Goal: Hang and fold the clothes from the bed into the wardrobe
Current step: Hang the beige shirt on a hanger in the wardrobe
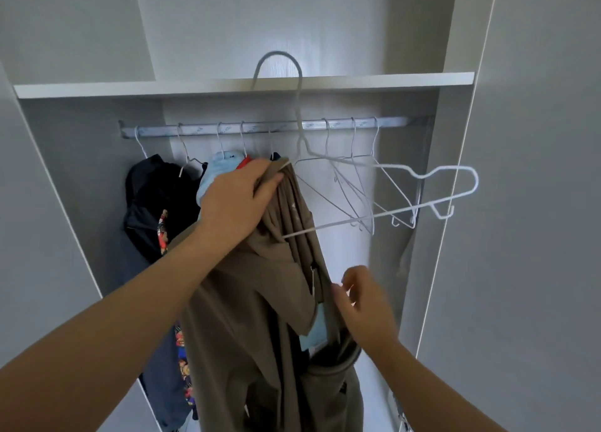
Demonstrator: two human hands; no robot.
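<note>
A brown garment (pixel 260 317) hangs in front of the open wardrobe, draped partly over a white wire hanger (pixel 419 174). My left hand (pixel 237 197) grips the top of the garment together with the hanger's left shoulder. The hanger's hook (pixel 276 64) rises above the wardrobe rail (pixel 260 127), free of it. My right hand (pixel 361 304) is lower, at the garment's right edge, fingers curled near the fabric and blurred; I cannot make out its hold. A pale blue tag (pixel 313 334) dangles from the garment.
Dark, light blue and red clothes (pixel 162 204) hang on the left of the rail. Several bare wire hangers (pixel 357 187) hang on the right. A white shelf (pixel 227 86) runs above the rail. Wardrobe side panels (pixel 520 204) stand on both sides.
</note>
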